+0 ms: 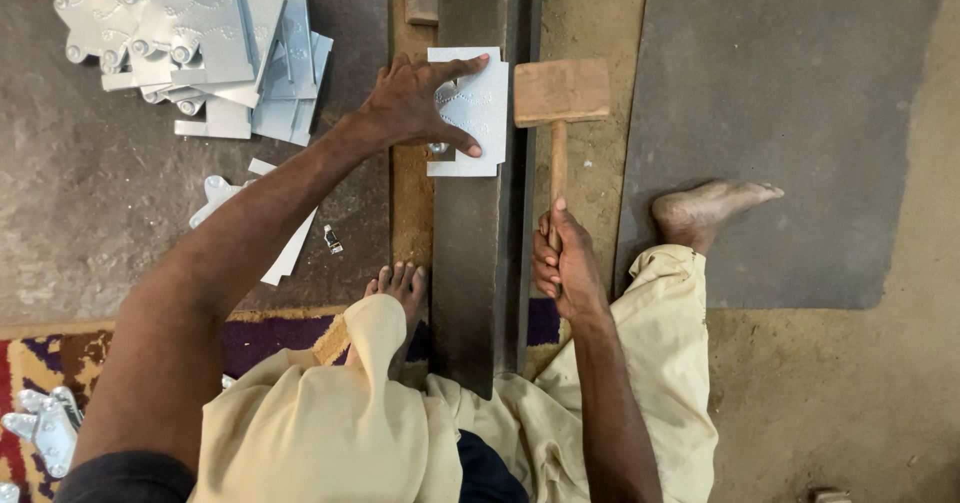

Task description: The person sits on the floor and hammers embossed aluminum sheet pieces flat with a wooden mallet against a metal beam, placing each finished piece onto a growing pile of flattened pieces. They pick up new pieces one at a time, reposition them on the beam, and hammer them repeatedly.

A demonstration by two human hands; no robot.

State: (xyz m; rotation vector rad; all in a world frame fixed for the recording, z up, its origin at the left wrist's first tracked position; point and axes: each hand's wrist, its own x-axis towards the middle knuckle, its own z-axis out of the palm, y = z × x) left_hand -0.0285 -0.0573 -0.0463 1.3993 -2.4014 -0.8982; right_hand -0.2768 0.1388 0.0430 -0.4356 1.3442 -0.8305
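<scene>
Seen from above: the seated person's left hand (415, 103), fingers spread wide, presses a pale grey embossed sheet-metal plate (475, 113) flat on the long dark steel beam (470, 263) running down the centre of the frame. The right hand (565, 263), fingers wrapped closed around the handle, holds a square-headed wooden mallet (560, 91); its head sits just right of the plate, at the beam's edge.

Risk: the thumb and forefinger lie on the plate near the mallet head, so a stray blow could catch them; a loosened press could let the plate slide off the beam.

No containers appear. A loose heap of similar grey stamped metal pieces (200, 48) lies on the floor at upper left; a few more, possibly finished ones, show at the lower left corner (45, 428).
</scene>
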